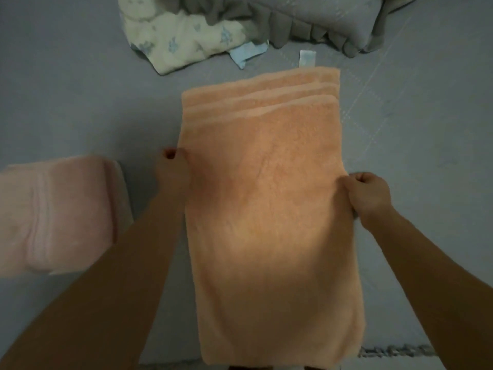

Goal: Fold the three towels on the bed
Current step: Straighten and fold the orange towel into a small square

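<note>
An orange towel (266, 198), folded into a long strip with several layered edges stepped at its far end and a white tag (306, 58) at that end, is laid flat on the grey bed (80, 89). Its left edge is gripped by the left hand (173, 169) and its right edge is pinched in the curled fingers of the right hand (369, 194), both at mid-length. A folded pink towel (58, 212) is seen to the left, and a crumpled pale printed cloth (184, 41) beside a grey pillow (333, 20) lies beyond.
</note>
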Action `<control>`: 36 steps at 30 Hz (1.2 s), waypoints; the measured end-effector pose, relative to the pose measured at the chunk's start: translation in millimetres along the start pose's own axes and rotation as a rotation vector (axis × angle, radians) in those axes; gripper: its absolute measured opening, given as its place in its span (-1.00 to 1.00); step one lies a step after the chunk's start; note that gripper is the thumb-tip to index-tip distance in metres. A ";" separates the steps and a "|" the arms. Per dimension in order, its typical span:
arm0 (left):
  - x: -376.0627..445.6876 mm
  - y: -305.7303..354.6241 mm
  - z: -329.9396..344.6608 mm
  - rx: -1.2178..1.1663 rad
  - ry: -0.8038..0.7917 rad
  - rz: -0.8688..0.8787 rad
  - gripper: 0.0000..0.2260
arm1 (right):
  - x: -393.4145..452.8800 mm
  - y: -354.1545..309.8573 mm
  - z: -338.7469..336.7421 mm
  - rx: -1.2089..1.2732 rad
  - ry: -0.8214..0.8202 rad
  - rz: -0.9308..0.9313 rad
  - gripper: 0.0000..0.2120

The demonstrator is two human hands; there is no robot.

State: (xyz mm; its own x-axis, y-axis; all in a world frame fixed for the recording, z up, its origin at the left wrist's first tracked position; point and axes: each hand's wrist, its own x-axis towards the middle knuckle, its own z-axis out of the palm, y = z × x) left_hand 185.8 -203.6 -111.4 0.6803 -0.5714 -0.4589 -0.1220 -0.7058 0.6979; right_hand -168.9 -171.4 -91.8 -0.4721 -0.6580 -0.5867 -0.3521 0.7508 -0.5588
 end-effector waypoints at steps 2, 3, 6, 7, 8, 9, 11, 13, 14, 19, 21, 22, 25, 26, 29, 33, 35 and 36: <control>19.4 5.0 -5.0 -0.010 0.033 -0.051 -0.82 | 6.6 -4.6 -6.6 -0.038 0.047 0.064 -0.84; 26.2 7.8 -6.7 0.018 0.008 -0.063 -0.77 | 7.8 -5.9 -8.9 -0.066 0.039 0.083 -0.83; 38.4 24.2 -4.4 0.192 -0.099 -0.028 -0.84 | 14.6 -16.0 -6.4 -0.132 -0.028 0.065 -0.83; 43.8 32.2 0.6 0.236 -0.105 0.001 -0.81 | 20.2 -23.7 -2.9 -0.124 -0.039 0.048 -0.82; 50.7 40.5 6.3 0.264 -0.082 0.044 -0.77 | 27.3 -32.9 1.3 -0.104 -0.042 0.025 -0.79; 60.0 49.0 12.2 0.276 -0.033 0.083 -0.73 | 35.9 -43.9 5.8 -0.078 -0.038 0.000 -0.74; 78.9 65.4 23.0 0.271 0.044 0.127 -0.72 | 55.0 -68.4 16.2 -0.034 -0.021 -0.057 -0.63; 94.9 75.3 31.0 0.242 -0.015 0.181 -0.77 | 71.9 -94.3 27.4 -0.005 -0.011 -0.111 -0.64; 101.9 79.9 34.1 0.223 -0.042 0.195 -0.79 | 80.0 -107.0 32.6 0.000 -0.009 -0.133 -0.71; 127.9 99.3 42.7 0.096 0.037 0.213 -0.75 | 111.8 -151.2 41.0 0.041 0.110 -0.204 -0.79; 133.3 91.9 47.0 0.106 0.027 0.235 -0.74 | 120.5 -149.4 43.7 0.015 0.079 -0.188 -0.78; 134.9 88.7 47.6 0.121 0.016 0.230 -0.79 | 123.7 -145.9 45.8 -0.017 0.055 -0.172 -0.78; 147.9 87.9 48.9 0.166 -0.058 0.209 -0.87 | 132.9 -142.5 49.3 -0.068 0.025 -0.152 -0.79; 151.9 90.3 47.7 0.162 -0.094 0.170 -0.87 | 134.4 -144.3 48.7 -0.060 0.011 -0.143 -0.79; 154.1 94.2 44.2 0.136 -0.134 0.116 -0.83 | 131.8 -145.4 43.2 -0.027 -0.032 -0.145 -0.81; 138.5 88.9 40.0 0.072 -0.164 0.143 -0.82 | 114.2 -126.5 35.0 0.090 -0.114 -0.183 -0.83; 125.7 81.4 36.0 0.156 -0.129 0.183 -0.70 | 101.6 -106.6 28.3 0.106 -0.110 -0.184 -0.81; 117.6 75.1 33.1 0.223 -0.090 0.213 -0.66 | 93.4 -93.7 24.4 0.093 -0.100 -0.186 -0.82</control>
State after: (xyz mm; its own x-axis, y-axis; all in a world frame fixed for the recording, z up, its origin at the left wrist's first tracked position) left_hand 232.8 -337.7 -131.1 0.5568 -0.7440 -0.3693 -0.4170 -0.6349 0.6504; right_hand -160.4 -304.6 -108.5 -0.3218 -0.7904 -0.5213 -0.3474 0.6108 -0.7115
